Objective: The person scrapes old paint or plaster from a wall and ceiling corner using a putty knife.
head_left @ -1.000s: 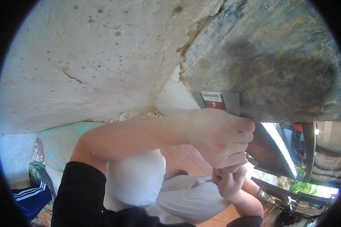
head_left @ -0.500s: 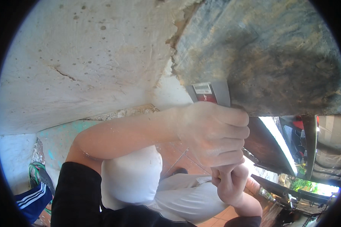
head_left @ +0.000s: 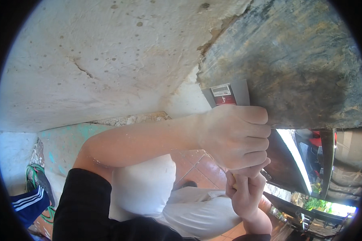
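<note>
My left hand [head_left: 240, 135] is closed around the handle of a wide metal scraper [head_left: 240, 90], mostly hidden under my fingers. The scraper's blade, with a red and white label, lies against a mottled grey-blue surface [head_left: 289, 48], just right of a flaking, cracked seam with the off-white wall [head_left: 120, 52]. My right hand [head_left: 246, 192] is closed on the lower end of the handle, a small yellowish bit of which shows between the fingers, directly below my left hand. Pale dust coats my left knuckles and forearm.
My pale-clad knees [head_left: 140, 186] are bent above red floor tiles [head_left: 193, 164]. A turquoise-stained ledge [head_left: 68, 142] runs at left, near a green hose [head_left: 44, 215] and blue striped fabric [head_left: 28, 205]. Dark slanted boards [head_left: 285, 164], plants [head_left: 317, 201] and clutter crowd the right.
The view has shifted, so the wall and seam sit higher in the picture. The scraper stays against the grey-blue surface near the seam, moved only slightly, with both hands still on it.
</note>
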